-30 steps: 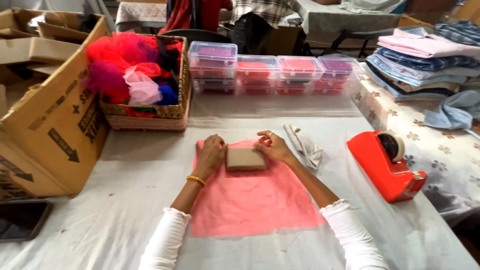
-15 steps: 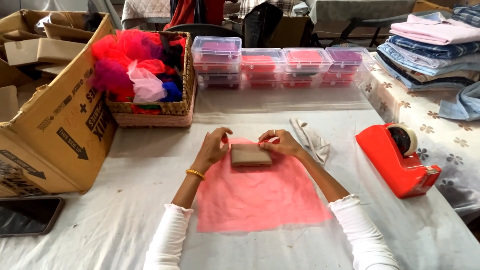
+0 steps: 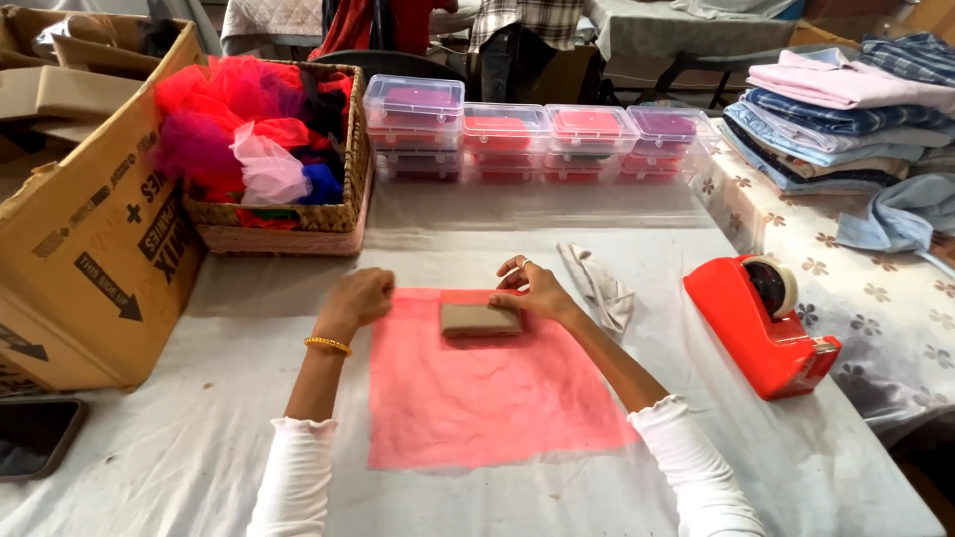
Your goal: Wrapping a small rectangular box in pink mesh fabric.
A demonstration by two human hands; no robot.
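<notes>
From the head camera, a small brown box (image 3: 480,319) lies flat near the top edge of a pink sheet (image 3: 487,398) on the table (image 3: 179,447). Its long side runs left to right. The right hand (image 3: 537,290) is nearest, with bent fingers touching the box's right end. The left hand (image 3: 358,296) is curled loosely, holds nothing, and rests on the sheet's top left corner, a little apart from the box
</notes>
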